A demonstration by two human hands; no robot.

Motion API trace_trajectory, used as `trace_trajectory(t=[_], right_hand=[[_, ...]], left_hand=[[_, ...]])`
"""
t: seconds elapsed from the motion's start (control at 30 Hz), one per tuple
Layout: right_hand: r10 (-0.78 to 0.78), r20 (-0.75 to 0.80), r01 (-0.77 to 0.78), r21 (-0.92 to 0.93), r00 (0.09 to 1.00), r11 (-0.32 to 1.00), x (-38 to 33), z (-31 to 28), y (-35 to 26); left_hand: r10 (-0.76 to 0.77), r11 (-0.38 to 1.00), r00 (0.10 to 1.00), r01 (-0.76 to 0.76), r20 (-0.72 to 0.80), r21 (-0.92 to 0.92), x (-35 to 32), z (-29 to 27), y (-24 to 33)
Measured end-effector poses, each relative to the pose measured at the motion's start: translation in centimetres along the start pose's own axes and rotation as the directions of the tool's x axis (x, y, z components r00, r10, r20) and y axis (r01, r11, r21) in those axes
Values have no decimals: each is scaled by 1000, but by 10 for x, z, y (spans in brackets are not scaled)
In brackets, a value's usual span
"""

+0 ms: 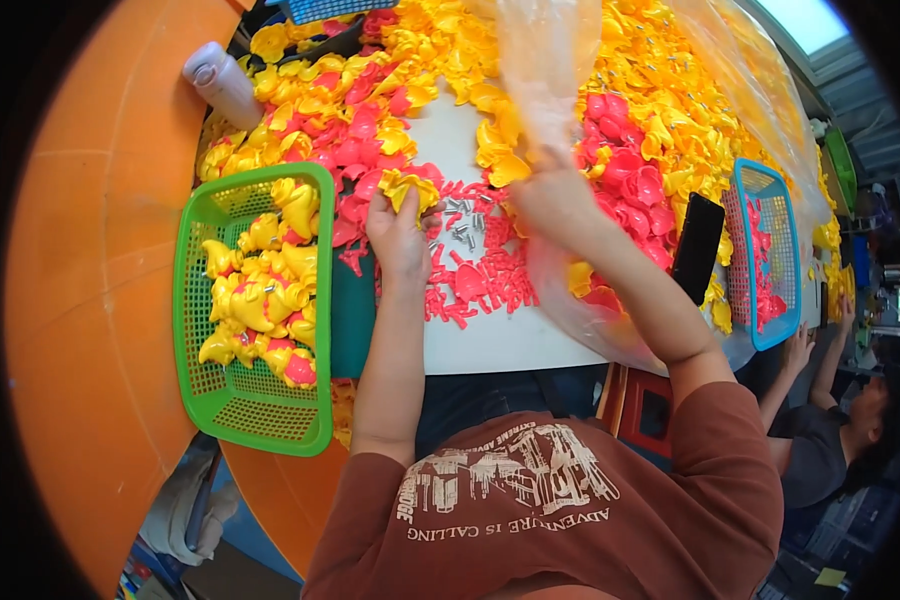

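My left hand is closed on a yellow plastic shell piece, held above the left side of the white tabletop. Farther right, my right hand reaches over the table beside loose yellow shells and a clear plastic bag. Its fingers are blurred and partly hidden, so a grip cannot be made out. Between both hands lie short silvery metal parts, ringed by many small pink plastic pieces. Pink shells are heaped just past my right wrist.
At left, a green basket holds yellow-and-pink assembled figures. A lilac bottle stands behind it. Toward the right are a black phone and a blue basket with pink pieces. Another person works at far right.
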State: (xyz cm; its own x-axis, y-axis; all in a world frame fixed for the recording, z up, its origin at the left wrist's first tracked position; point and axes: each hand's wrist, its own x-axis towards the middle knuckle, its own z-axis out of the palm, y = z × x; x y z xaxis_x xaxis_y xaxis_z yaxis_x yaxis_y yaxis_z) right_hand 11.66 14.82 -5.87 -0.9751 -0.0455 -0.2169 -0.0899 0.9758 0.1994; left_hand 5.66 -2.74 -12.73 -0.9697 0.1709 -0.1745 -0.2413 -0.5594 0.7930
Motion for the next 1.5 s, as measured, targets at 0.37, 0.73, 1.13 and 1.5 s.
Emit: trace_trajectory(t=[0.37,0.73,1.13,1.5], right_hand=[[95,-630,-50,88,771,995,0,32,12],[103,-386,2,262,917,965,25,34,-39],[336,-91,215,911,938,-352,-10,5,-55],[242,71,143,634,968,-760,-11,26,-60]], left_hand=[[0,998,1000,-1,28,62,-13,10,9],[160,953,987,-155,2,258,-23,-6,20],[122,975,992,-122,9,187,-37,2,24],[118,956,992,-101,-45,275,-50,30,17]])
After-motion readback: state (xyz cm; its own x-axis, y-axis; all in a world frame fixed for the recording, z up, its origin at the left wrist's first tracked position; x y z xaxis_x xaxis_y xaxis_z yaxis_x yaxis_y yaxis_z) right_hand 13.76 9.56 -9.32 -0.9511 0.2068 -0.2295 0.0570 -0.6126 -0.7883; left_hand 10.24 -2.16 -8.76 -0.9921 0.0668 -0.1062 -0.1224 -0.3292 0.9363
